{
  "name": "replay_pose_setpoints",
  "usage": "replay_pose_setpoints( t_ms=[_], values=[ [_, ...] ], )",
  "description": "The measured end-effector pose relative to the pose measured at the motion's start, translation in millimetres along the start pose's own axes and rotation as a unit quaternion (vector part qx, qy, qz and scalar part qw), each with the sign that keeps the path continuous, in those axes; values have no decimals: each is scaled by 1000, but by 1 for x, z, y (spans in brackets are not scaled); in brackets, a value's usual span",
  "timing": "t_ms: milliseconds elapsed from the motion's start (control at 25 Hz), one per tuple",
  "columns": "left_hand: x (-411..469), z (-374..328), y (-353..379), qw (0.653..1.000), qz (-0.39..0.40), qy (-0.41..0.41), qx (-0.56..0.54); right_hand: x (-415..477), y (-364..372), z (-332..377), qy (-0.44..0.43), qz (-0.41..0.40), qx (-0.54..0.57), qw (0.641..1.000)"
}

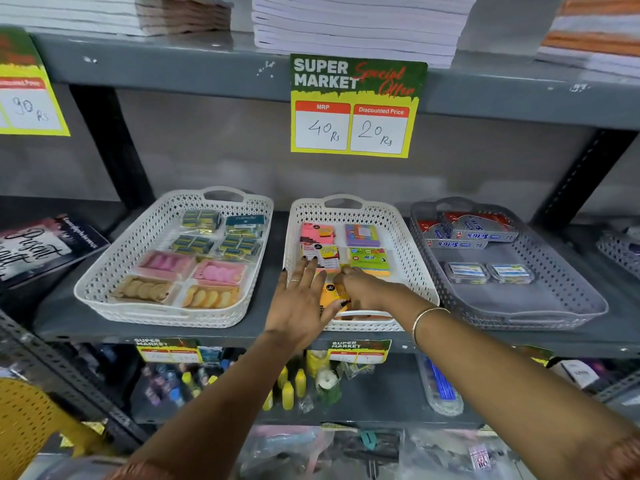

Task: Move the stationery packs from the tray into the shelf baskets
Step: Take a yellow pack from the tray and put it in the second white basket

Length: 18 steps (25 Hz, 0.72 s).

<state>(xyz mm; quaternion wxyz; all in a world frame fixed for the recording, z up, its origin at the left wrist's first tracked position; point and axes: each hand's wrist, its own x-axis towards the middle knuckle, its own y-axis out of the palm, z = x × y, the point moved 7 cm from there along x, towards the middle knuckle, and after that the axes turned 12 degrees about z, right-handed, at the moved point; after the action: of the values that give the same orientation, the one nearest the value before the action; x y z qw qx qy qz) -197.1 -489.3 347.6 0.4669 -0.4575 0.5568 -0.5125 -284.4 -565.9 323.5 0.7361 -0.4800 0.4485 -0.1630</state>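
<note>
Both my hands are inside the middle white basket (414, 268) on the grey shelf. My left hand (303, 299) lies flat with fingers spread over an orange sticky-note pack (330, 297) at the basket's front. My right hand (363, 287) is curled with its fingertips pinching that same orange pack from the right. Behind the hands lie a pink pack (317, 232), a purple pack (362, 234), a yellow-and-white pack (322, 254) and a green pack (369, 259). No tray is in view.
A white basket (114, 271) of erasers sits to the left. A grey basket (568, 292) with staple boxes stands to the right. A price card (355, 105) hangs from the upper shelf edge. Glue bottles (289, 393) fill the shelf below.
</note>
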Motion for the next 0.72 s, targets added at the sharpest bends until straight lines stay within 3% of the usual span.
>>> replay_pose_setpoints(
  t_ms=[440, 720],
  values=[
    [-12, 8, 5, 998, -50, 3, -39, 9, 2, -1, -28, -37, 10, 999],
    [-19, 21, 12, 997, -39, -9, -71, 11, 2, -2, -23, -32, 17, 999]
  ],
)
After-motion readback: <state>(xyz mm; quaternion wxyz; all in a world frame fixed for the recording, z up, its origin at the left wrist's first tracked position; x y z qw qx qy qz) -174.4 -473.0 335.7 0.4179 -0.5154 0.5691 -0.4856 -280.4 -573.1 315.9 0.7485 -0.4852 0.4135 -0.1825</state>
